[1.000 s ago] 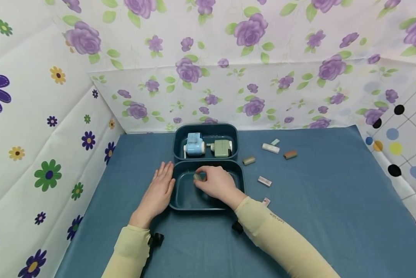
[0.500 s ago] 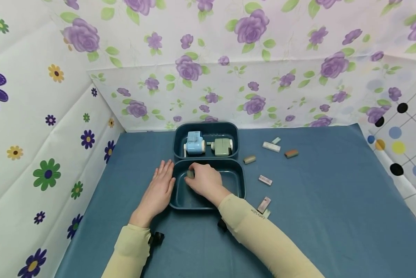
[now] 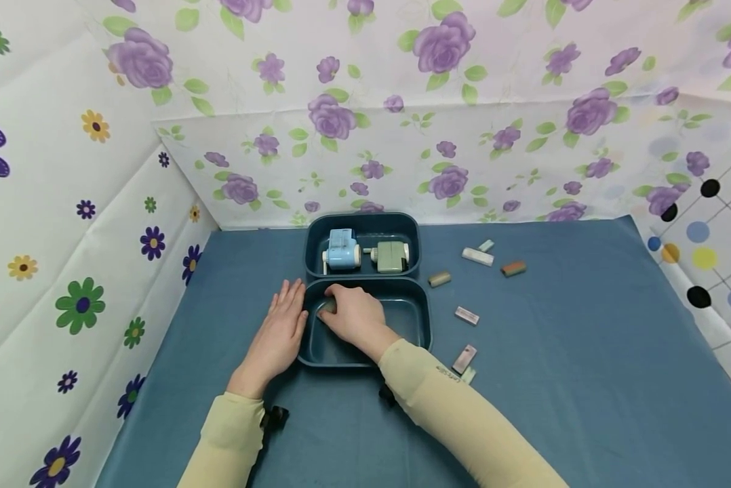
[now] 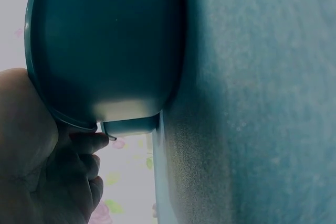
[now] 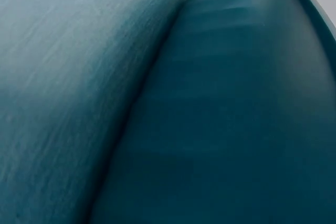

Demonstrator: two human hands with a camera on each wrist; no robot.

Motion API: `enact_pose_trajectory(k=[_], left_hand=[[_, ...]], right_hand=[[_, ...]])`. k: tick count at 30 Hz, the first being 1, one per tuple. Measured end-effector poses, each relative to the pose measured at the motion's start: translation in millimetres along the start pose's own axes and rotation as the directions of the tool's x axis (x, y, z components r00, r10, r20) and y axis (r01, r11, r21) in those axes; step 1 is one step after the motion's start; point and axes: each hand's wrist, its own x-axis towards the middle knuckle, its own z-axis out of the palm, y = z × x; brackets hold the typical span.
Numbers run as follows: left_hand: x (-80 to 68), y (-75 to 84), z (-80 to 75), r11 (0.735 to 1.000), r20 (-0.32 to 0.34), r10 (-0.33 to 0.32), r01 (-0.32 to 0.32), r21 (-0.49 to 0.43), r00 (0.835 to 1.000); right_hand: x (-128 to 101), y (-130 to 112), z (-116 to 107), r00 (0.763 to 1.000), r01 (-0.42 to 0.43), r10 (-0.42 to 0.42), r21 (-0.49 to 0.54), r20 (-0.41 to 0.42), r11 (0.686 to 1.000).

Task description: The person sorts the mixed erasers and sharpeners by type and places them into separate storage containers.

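Observation:
Two dark teal trays stand end to end on the blue cloth. My right hand (image 3: 348, 314) reaches into the near tray (image 3: 424, 320) and pinches a small greenish eraser (image 3: 326, 308) low at its far left corner. My left hand (image 3: 280, 331) lies flat on the cloth, its fingers straight against that tray's left wall. In the left wrist view the left hand (image 4: 39, 166) shows beside the near tray (image 4: 110, 51). The right wrist view shows only the near tray (image 5: 236, 108) and cloth. The far tray (image 3: 363, 219) holds a blue sharpener (image 3: 342, 248) and a green sharpener (image 3: 391, 257).
Several small erasers lie loose on the cloth right of the trays: a tan one (image 3: 439, 278), a white one (image 3: 477, 255), an orange-topped one (image 3: 512, 268), and a pink-striped one (image 3: 466, 315). Flowered walls close in at the back and left.
My right hand has carried the greenish eraser leftward and lower inside the near tray. The left hand has stayed where it was.

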Motion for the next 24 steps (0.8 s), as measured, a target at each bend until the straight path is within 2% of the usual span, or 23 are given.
enact_pose_trajectory(k=[13,24], left_hand=[[-0.3,-1.1,1.1,1.000,0.004,-0.011,0.011,0.003,1.000],[-0.2,-0.1,1.7,1.000,0.004,-0.018,0.018,0.004,1.000]], right_hand=[[-4.7,4.1,-5.3,1.000,0.018,-0.018,0.007,-0.004,1.000],[-14.7,9.5,-19.8,0.999,0.045,-0.045,0.035,0.015,0.998]])
